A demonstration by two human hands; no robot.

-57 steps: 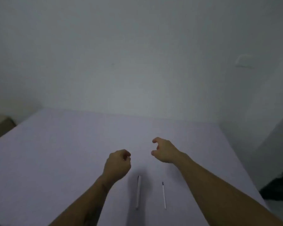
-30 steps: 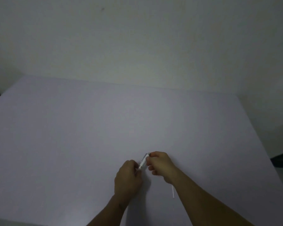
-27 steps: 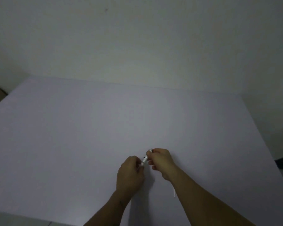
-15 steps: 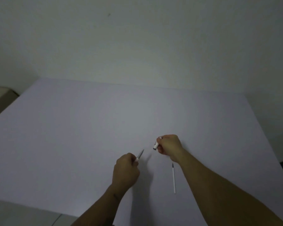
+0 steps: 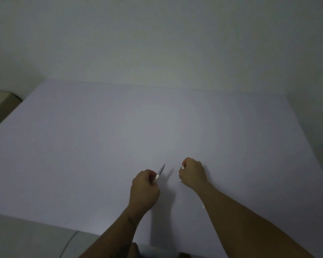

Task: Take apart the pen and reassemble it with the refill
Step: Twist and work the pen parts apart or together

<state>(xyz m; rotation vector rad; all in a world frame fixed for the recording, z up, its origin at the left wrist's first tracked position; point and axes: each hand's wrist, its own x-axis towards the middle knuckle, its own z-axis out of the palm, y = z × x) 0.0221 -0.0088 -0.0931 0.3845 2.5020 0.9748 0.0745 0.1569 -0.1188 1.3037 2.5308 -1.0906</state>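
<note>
A pale desk [image 5: 82, 146] fills the view. At near centre, the left hand [image 5: 145, 190] is clamped on the pen body [image 5: 159, 173], whose bare tip points up and away. Just right of it, the right hand [image 5: 192, 174] is fisted around the pulled-off cap [image 5: 183, 167]. The spare refill [image 5: 203, 206] lies on the desk, mostly hidden beneath the right forearm. The step in hand looks like setting the cap down; placing it well apart from the edge should stop it rolling off. Counted: two hands, one pen body, one cap, one refill.
</note>
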